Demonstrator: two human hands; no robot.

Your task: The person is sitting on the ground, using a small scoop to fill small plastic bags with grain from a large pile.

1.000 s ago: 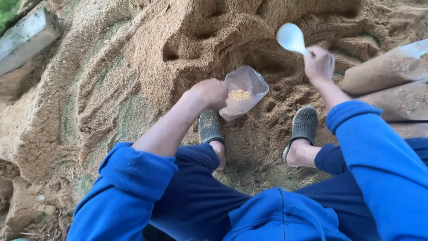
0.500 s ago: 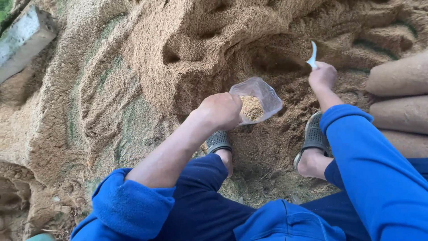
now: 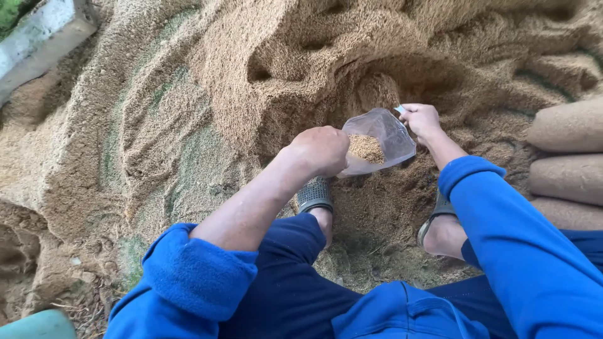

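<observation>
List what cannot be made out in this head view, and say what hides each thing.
1. Scoop: only a white tip shows; the right hand covers the rest.
2. Left hand fingers: curled under, behind the knuckles.
3. Clear bag bottom: behind that hand.
4. Stacked sacks: cut off by the right edge.

Two hands: left (image 3: 321, 149), right (image 3: 422, 119). One clear plastic bag (image 3: 384, 133). Two sandals (image 3: 314, 194). Three filled sacks (image 3: 568, 125). One grain heap (image 3: 207, 100). One concrete block (image 3: 41, 34).
</observation>
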